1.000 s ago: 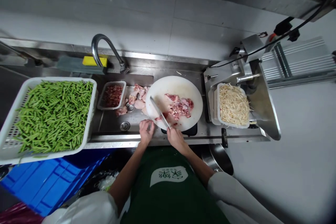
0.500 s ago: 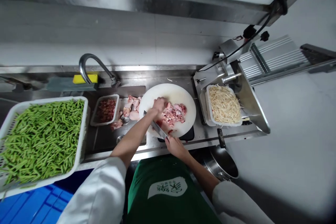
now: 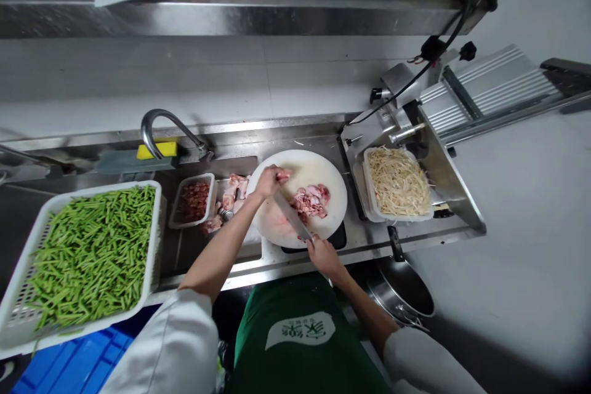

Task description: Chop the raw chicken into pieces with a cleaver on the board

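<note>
A round white cutting board (image 3: 314,167) lies on the steel counter in front of me. Near its far left edge, my left hand (image 3: 268,182) has its fingers closed around a piece of raw meat (image 3: 284,176). My right hand (image 3: 324,257), at the board's near edge, grips the handle of a kitchen knife (image 3: 292,215). The blade slants up and left across the board, its tip close to my left hand. Just right of the blade is a pile of cut meat (image 3: 313,200). Wet red smears mark the board left of the knife.
Raw meat pieces (image 3: 234,189) lie in the sink beside a small basket of chopped meat (image 3: 192,202). A large basket of cut green beans (image 3: 96,252) stands left. At right, a slicing machine (image 3: 455,178) holds a tub of pale shreds (image 3: 398,184). A faucet (image 3: 173,116) arches behind.
My left hand has moved left relative to the cut meat, with a piece of meat now showing in it. The knife has shifted right, against the pile. The camera view has also moved slightly.
</note>
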The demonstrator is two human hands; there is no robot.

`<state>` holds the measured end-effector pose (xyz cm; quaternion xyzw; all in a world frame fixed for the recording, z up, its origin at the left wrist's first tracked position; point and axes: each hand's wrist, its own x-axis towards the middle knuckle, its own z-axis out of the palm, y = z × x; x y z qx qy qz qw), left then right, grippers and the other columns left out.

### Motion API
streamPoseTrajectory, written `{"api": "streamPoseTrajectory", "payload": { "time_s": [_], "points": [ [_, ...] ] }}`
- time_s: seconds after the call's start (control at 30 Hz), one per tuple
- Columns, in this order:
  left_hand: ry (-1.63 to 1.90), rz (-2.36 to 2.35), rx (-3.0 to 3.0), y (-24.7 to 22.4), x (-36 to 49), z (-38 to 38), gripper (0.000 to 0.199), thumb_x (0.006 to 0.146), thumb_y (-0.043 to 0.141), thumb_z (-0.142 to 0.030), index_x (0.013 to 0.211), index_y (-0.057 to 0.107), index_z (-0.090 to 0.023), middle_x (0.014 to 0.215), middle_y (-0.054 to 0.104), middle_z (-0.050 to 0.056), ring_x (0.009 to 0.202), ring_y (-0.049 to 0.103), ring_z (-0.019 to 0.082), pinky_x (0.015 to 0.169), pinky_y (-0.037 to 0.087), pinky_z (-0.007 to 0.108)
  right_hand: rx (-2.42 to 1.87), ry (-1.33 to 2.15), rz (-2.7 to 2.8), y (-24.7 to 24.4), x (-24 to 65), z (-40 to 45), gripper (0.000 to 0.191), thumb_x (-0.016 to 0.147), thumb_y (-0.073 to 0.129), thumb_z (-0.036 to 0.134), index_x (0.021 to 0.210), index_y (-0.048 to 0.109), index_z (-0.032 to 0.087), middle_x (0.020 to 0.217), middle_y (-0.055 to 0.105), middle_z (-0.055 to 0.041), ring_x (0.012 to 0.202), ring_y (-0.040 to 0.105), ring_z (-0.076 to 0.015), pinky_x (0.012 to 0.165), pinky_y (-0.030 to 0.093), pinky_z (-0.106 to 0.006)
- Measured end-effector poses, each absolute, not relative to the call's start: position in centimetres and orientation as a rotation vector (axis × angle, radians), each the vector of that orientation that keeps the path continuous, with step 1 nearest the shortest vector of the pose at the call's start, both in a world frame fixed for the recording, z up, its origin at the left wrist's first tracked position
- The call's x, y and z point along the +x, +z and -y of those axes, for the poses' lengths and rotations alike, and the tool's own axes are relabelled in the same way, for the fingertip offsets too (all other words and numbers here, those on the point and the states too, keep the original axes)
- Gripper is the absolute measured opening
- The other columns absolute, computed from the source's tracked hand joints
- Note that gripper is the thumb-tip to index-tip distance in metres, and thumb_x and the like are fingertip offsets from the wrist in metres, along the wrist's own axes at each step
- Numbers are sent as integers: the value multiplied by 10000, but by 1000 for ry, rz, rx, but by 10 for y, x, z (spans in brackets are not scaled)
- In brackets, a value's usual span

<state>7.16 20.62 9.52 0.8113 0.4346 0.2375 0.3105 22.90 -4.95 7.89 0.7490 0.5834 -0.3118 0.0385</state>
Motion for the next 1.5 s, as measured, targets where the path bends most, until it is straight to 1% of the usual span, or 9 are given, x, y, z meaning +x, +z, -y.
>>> {"api": "streamPoseTrajectory", "payload": {
  "time_s": [0.13,0.27,0.43,0.57,0.7,0.9,1.2,1.4,1.5],
  "points": [
    [957,-1214,2258,92,40,-169,182,887,603,-292,996,730,-221,1029,603,75,1006,547,227,993,435,436,2358,-887,-1715,80,252,41,378,1052,327,384,1171,600,151,1048,733,-159,1011,703,-264,848,452,-307],
    [827,-1239,2218,36,25,-96,276,882,517,-170,1059,723,-223,1107,587,99,1061,540,243,949,488,426,2332,-840,-1763,87,252,38,352,1053,336,369,1146,598,155,1022,734,-156,981,711,-263,813,456,-303],
    [816,-1234,2155,-9,2,-31,498,851,435,-73,1296,614,-208,1307,576,121,1282,490,273,1096,423,485,2290,-768,-1818,98,231,48,358,1059,326,358,1184,580,139,988,740,-158,942,723,-270,797,463,-309],
    [1071,-1561,1892,-9,-20,-6,332,909,468,-195,1179,659,-188,1198,615,124,1164,572,266,1056,466,459,2314,-861,-1875,100,196,57,381,1065,310,345,1296,526,132,968,751,-144,915,729,-255,791,462,-298],
    [1169,-1709,1718,-10,-40,16,290,933,452,-257,1106,672,-180,1128,629,114,1088,611,253,999,503,434,2324,-943,-1855,115,170,54,339,1057,343,299,1263,539,117,1002,749,-154,926,726,-246,779,456,-281],
    [1173,-1798,1649,-12,-63,48,261,918,455,-253,1051,666,-176,1079,634,115,1065,615,270,964,509,451,2584,-703,-1933,157,156,39,456,1077,218,380,1251,537,103,962,743,-163,876,723,-255,763,458,-287],
    [1156,-1697,1723,0,-72,10,259,918,451,-237,1020,682,-181,1021,648,102,989,633,245,925,521,405,2403,-888,-1790,72,138,22,336,1042,344,260,1167,613,103,1051,737,-174,988,702,-237,822,474,-279],
    [975,-1316,1840,3,7,-39,260,949,474,-302,1052,678,-178,1098,654,116,1063,622,239,975,512,398,2385,-982,-1796,80,146,15,357,1048,335,280,1181,627,124,1082,732,-163,1011,696,-234,817,462,-275],
    [929,-1309,1832,-2,18,-49,262,940,453,-253,1039,686,-185,1106,657,114,1061,625,234,987,510,411,2380,-1004,-1860,90,163,14,347,1044,358,312,1200,614,137,1092,733,-151,1023,691,-234,826,448,-271]
  ]
}}
